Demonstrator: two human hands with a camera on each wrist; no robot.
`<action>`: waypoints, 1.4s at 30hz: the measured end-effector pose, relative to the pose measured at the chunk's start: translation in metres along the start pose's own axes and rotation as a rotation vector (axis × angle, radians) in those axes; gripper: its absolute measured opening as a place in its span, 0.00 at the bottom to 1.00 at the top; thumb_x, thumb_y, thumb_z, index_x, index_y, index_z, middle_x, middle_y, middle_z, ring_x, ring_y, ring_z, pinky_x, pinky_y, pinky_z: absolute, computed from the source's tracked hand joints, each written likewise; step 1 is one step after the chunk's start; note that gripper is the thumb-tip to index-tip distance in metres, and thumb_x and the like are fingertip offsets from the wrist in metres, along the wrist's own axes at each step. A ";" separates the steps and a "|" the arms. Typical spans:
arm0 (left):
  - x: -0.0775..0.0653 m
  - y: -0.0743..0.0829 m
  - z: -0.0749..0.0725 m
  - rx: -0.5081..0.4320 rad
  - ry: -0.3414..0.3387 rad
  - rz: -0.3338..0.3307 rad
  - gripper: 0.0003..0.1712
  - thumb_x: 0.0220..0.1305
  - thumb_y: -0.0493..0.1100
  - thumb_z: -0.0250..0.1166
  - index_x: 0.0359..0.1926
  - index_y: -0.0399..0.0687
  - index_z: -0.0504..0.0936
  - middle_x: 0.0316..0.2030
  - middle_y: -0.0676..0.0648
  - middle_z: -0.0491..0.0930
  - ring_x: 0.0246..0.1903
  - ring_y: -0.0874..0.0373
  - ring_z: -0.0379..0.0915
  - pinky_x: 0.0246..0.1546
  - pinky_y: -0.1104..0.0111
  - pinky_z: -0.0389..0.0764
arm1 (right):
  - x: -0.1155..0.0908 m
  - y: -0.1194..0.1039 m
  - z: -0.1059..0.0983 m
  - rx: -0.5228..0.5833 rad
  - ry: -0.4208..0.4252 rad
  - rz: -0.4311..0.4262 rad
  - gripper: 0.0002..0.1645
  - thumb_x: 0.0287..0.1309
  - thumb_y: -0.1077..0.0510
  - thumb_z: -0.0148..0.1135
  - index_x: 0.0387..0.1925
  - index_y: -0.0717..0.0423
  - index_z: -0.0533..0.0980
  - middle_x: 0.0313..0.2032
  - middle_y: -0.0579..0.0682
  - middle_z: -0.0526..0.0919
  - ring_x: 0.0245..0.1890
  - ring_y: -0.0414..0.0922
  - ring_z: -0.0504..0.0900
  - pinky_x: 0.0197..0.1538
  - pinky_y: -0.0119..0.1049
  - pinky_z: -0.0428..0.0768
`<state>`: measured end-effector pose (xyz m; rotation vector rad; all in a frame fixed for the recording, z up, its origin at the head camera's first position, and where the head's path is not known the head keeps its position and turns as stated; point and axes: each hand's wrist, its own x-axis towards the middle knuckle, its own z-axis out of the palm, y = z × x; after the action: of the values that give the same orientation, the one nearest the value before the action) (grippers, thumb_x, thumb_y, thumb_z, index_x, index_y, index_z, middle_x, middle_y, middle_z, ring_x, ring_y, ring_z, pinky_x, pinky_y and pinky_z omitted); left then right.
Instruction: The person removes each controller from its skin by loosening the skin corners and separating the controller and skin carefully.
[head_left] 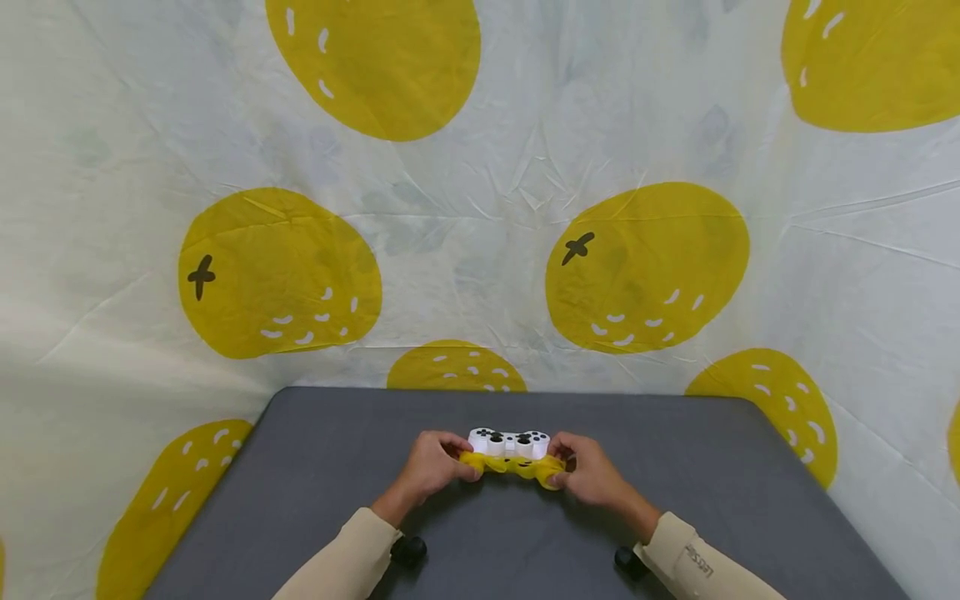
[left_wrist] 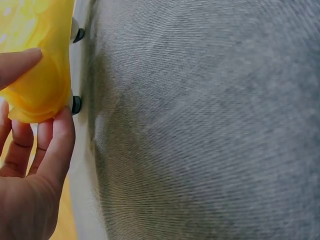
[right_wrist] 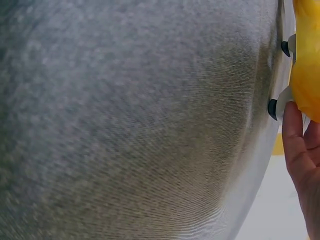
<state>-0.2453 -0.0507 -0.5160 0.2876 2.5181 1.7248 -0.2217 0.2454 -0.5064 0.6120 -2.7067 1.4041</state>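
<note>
A white game controller [head_left: 536, 448] with dark thumbsticks is held up over the middle of the table, its button side showing in the head view. A soft yellow controller cover [head_left: 517, 467] wraps its near side and both grips. My left hand [head_left: 438, 458] pinches the cover at the left grip; in the left wrist view the thumb lies on the yellow cover [left_wrist: 45, 85] and the fingertips meet its edge. The right grip, in the cover, is between the thumb and fingers of my right hand [head_left: 591, 471]. Only part of that hand shows in the right wrist view, by the cover [right_wrist: 307, 65].
A dark grey table [head_left: 337, 425] lies under both hands. Behind it hangs a pale cloth backdrop [head_left: 465, 283] with large yellow fruit prints, continuing down both sides. Dark wrist cameras sit below the cream sleeves [head_left: 337, 558].
</note>
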 end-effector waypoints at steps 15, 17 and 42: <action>-0.001 -0.010 -0.009 0.014 -0.016 0.023 0.19 0.37 0.34 0.86 0.34 0.40 0.90 0.28 0.47 0.85 0.29 0.58 0.76 0.29 0.68 0.81 | 0.004 -0.004 0.010 -0.020 -0.007 -0.038 0.18 0.44 0.71 0.77 0.34 0.56 0.77 0.30 0.46 0.78 0.33 0.36 0.73 0.37 0.29 0.75; -0.001 -0.010 -0.010 0.015 -0.021 0.029 0.19 0.37 0.34 0.86 0.34 0.40 0.90 0.28 0.47 0.85 0.29 0.57 0.76 0.29 0.68 0.81 | 0.004 -0.003 0.011 -0.030 -0.003 -0.037 0.18 0.43 0.72 0.76 0.34 0.56 0.77 0.30 0.46 0.78 0.32 0.36 0.72 0.36 0.29 0.74; -0.005 -0.010 -0.016 0.012 -0.008 -0.014 0.18 0.39 0.35 0.85 0.34 0.39 0.90 0.28 0.48 0.86 0.29 0.58 0.78 0.29 0.68 0.83 | 0.007 -0.009 0.020 -0.050 -0.027 0.010 0.17 0.47 0.74 0.70 0.35 0.56 0.75 0.30 0.47 0.77 0.32 0.39 0.72 0.37 0.29 0.71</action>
<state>-0.2441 -0.0695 -0.5198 0.2762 2.5195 1.6997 -0.2217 0.2227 -0.5101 0.6188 -2.7601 1.3353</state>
